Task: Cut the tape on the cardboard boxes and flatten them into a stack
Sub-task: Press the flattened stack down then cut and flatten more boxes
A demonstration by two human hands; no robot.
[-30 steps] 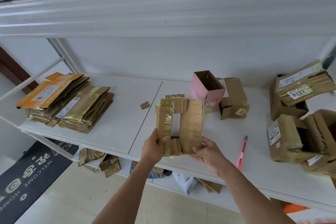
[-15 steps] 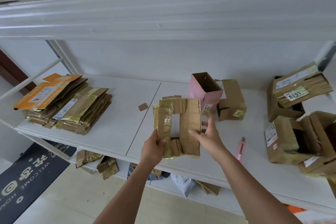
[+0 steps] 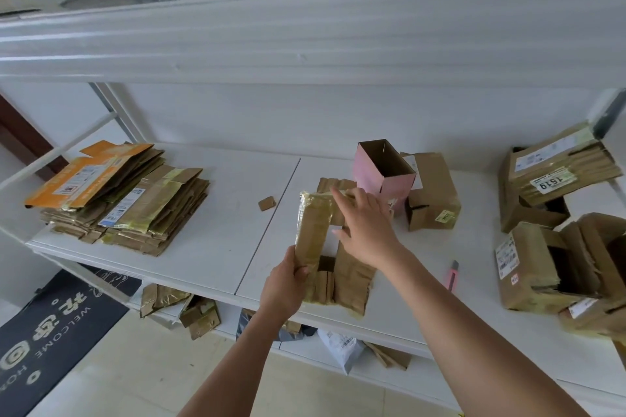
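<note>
A small brown cardboard box (image 3: pixel 313 234), wrapped in yellowish tape and open like a frame, is held over the white shelf (image 3: pixel 216 247). My left hand (image 3: pixel 286 284) grips its lower left corner, thumb on the front. My right hand (image 3: pixel 364 223) lies across its upper right side with fingers stretched toward the top edge. A stack of flattened boxes (image 3: pixel 122 203), topped by an orange one, lies at the far left. A pink utility knife (image 3: pixel 453 276) rests on the shelf to the right of my right arm.
An open pink box (image 3: pixel 384 176) and a brown box (image 3: pixel 432 196) stand behind my right hand. Several taped boxes (image 3: pixel 555 257) crowd the right end. A cardboard scrap (image 3: pixel 266 203) lies mid-shelf. Scraps and bags sit on the lower shelf; a dark doormat (image 3: pixel 50 332) covers the floor.
My right hand left the box's lower right corner and moved up across its right side to the top edge. The left hand kept its grip.
</note>
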